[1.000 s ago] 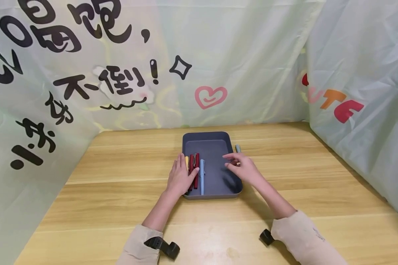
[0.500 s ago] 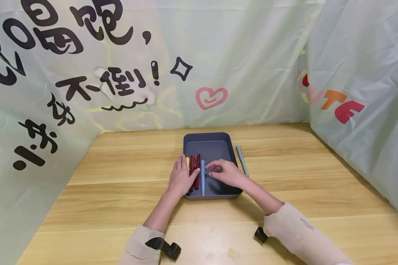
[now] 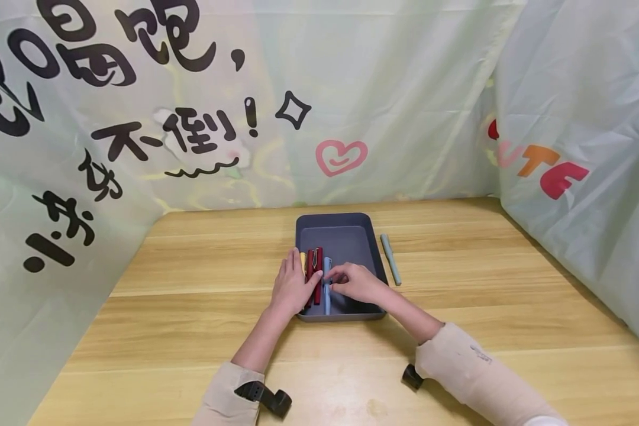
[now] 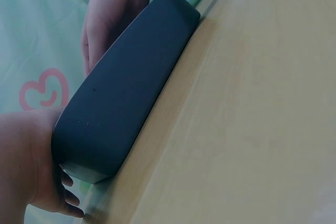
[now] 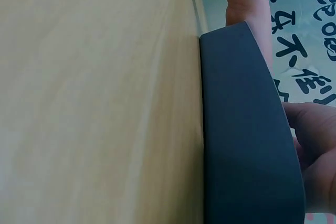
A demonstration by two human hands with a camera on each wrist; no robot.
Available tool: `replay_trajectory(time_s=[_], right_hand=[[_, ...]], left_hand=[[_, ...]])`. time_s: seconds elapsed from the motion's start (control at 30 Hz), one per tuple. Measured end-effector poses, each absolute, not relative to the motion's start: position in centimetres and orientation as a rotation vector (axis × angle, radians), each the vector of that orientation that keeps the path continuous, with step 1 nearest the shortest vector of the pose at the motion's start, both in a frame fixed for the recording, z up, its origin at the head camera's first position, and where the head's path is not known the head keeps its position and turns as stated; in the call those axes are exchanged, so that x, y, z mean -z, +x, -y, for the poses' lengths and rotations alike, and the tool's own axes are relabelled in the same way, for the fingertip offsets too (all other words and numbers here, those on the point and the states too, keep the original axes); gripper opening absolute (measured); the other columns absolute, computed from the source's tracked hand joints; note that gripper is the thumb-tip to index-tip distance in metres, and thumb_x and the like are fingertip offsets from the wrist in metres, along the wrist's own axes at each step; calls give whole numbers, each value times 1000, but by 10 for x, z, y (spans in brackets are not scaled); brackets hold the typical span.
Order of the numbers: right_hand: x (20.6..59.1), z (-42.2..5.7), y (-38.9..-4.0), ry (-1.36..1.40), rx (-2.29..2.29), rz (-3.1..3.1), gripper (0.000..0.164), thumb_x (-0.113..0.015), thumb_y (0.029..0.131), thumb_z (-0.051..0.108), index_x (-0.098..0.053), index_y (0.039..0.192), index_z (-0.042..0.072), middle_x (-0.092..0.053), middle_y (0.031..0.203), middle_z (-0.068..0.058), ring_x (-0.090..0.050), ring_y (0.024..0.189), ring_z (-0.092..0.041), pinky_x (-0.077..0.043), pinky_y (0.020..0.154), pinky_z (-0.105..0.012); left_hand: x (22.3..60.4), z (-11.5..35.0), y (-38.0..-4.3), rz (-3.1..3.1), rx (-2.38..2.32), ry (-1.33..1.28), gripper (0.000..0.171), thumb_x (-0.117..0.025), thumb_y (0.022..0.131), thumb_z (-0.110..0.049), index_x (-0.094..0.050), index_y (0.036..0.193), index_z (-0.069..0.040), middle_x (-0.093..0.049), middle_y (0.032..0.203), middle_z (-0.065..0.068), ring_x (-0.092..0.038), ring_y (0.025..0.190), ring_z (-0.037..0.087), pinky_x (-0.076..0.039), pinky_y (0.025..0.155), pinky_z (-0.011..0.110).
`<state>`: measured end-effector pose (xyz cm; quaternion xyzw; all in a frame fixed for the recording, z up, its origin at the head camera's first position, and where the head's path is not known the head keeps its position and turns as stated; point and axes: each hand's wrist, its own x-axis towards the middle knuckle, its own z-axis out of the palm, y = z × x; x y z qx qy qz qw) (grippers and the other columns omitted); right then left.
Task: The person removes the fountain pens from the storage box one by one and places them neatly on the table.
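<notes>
A dark grey tray (image 3: 346, 242) sits on the wooden table with several clip pens lying lengthwise in its left part. My left hand (image 3: 291, 287) holds the tray's left wall, fingers down outside and thumb inside, over the red pens (image 3: 318, 266). Beside that hand, part of a yellow pen (image 3: 302, 259) peeks out. Right of the reds lies a light blue pen (image 3: 327, 303), its middle pinched between thumb and index finger of my right hand (image 3: 359, 283). In the right wrist view, the tray wall hides that hand's fingertips.
On the table, just right of the tray, lies a grey-green pen (image 3: 391, 260). Printed cloth walls (image 3: 404, 106) stand behind the table and along both sides. Black wrist cameras (image 3: 282, 403) stick out from both sleeves.
My right hand has come from the tray's right side leftward and down to the light blue pen, uncovering the grey-green pen on the table. The left hand stays on the tray's left wall.
</notes>
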<state>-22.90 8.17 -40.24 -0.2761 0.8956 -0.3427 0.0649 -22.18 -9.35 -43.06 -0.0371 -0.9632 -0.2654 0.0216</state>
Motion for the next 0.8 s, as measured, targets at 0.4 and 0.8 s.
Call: replay_trajectory(time_s=[0.4,0.8], right_hand=[[410,-79,-230,-845,1044,-2634,22,-66,85,13,-66,106,6,-58,77,0,-55,70,-13,-45,62,-27],[415,-78,-227,-957,962,-2615,22,-70,82,20,-68,101,9,-55,76,1,-48,64,-10,-42,58,-25]], left_hand=[[431,94,-223,2990,809,-123,82,-44,93,-49,-7,146,1,-12,150,19,-15,134,37,-19,105,45],[430,94,-223,2992,806,-132,81,-43,94,-48,-6,146,1,-12,149,20,-16,133,37,-19,105,45]])
